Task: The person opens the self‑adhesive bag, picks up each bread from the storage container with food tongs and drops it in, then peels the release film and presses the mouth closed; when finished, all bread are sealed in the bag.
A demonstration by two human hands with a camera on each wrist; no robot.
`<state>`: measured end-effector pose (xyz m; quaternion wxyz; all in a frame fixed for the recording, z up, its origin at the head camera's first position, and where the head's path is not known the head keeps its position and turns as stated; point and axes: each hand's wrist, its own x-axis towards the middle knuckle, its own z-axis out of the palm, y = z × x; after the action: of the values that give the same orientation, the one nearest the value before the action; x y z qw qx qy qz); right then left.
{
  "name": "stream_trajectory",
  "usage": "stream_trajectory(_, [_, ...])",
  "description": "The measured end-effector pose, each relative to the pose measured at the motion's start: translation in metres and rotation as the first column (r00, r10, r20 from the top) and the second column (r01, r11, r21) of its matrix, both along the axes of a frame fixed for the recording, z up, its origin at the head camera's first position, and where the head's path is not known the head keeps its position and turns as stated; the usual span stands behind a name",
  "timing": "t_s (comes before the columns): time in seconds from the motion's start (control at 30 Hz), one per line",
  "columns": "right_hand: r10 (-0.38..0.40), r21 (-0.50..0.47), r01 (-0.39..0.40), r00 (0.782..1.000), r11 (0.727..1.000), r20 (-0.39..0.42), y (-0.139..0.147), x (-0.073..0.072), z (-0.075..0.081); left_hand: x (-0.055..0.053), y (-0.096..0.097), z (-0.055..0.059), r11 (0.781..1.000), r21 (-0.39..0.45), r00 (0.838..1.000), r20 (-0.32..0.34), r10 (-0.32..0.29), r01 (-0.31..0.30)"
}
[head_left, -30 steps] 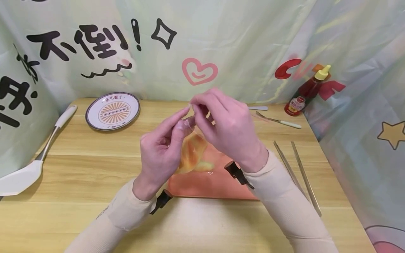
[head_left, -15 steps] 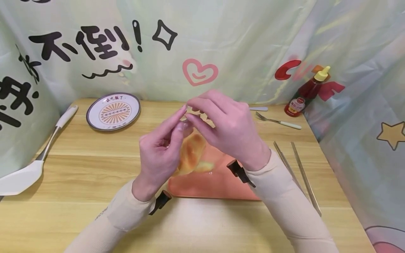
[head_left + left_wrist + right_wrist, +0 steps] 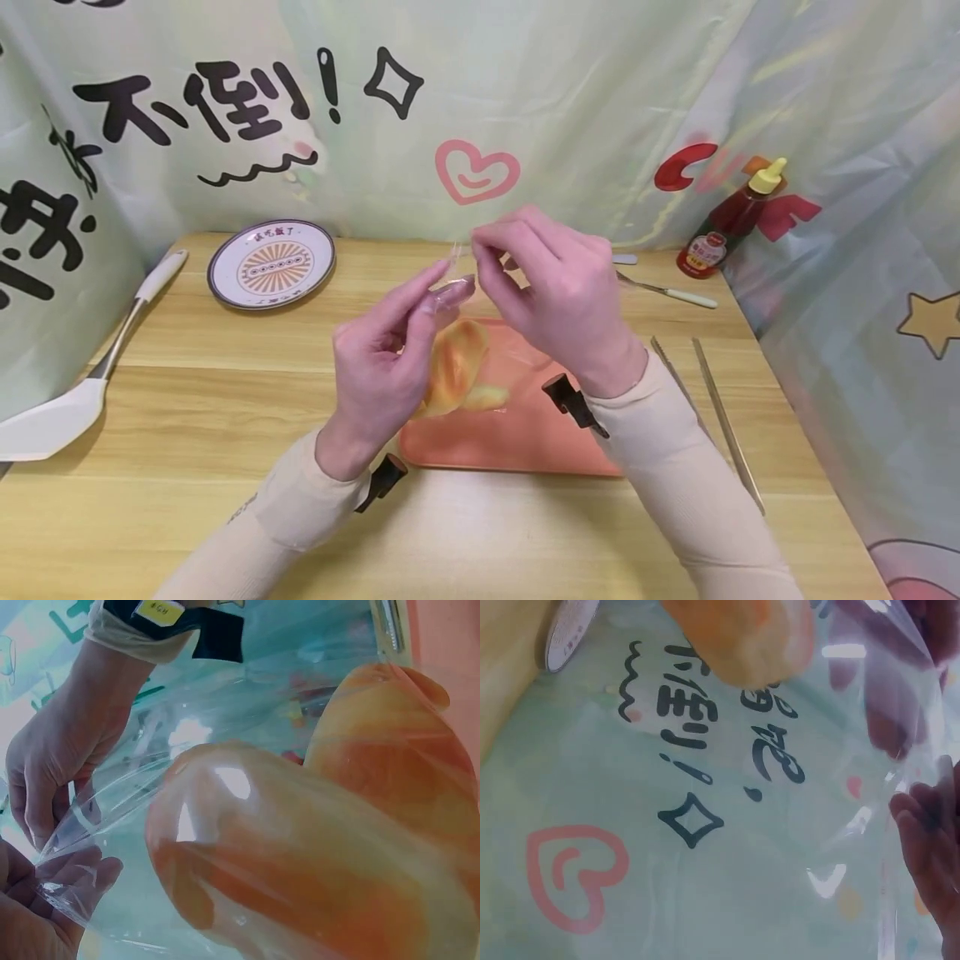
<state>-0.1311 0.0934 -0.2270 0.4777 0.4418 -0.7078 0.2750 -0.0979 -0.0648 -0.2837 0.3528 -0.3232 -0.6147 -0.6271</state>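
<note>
A clear plastic bag [image 3: 225, 787] hangs below my hands, with orange-brown bread rolls [image 3: 300, 877] showing through its film. My left hand [image 3: 382, 375] pinches the bag's upper edge between thumb and fingers; a bunched strip of film rises past its fingertips. Beside it, my right hand [image 3: 547, 300] has thumb and forefinger brought together at the bag's mouth, pinching the film there. In the left wrist view the film runs to a point at both hands. Under the bag lies an orange board [image 3: 517, 442].
A patterned plate [image 3: 300, 292] is at the back left, near a white spatula [image 3: 60, 417]. On the right are a sauce bottle [image 3: 720, 229], a fork [image 3: 678, 294], a partly hidden knife [image 3: 624, 259] and metal tongs [image 3: 727, 417]. Printed cloth [image 3: 585, 100] walls the table.
My right hand's fingertips have moved right, away from the left hand's, leaving a gap between them. More of the film now shows above the left fingertips. The left hand stays nearly in place.
</note>
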Motion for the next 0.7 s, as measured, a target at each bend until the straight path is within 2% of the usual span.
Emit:
stream_trajectory(0.23, [0.036, 0.043, -0.036, 0.999, 0.998, 0.002, 0.0004, 0.0001, -0.0027, 0.0000, -0.0028, -0.0005, 0.991, -0.044, 0.992, 0.008, 0.127, -0.126])
stream_trajectory(0.47, [0.015, 0.065, -0.013, 1.000, 0.998, -0.023, -0.0015, -0.0001, -0.0019, -0.0007, -0.0004, 0.0003, 0.994, -0.045, 0.995, -0.023, 0.101, -0.102])
stream_trajectory(0.7, [0.040, 0.077, -0.040, 0.999, 0.996, -0.006, -0.0010, -0.0003, -0.0005, 0.0000, 0.0002, -0.0001, 0.990, -0.059, 0.992, -0.028, 0.124, -0.126])
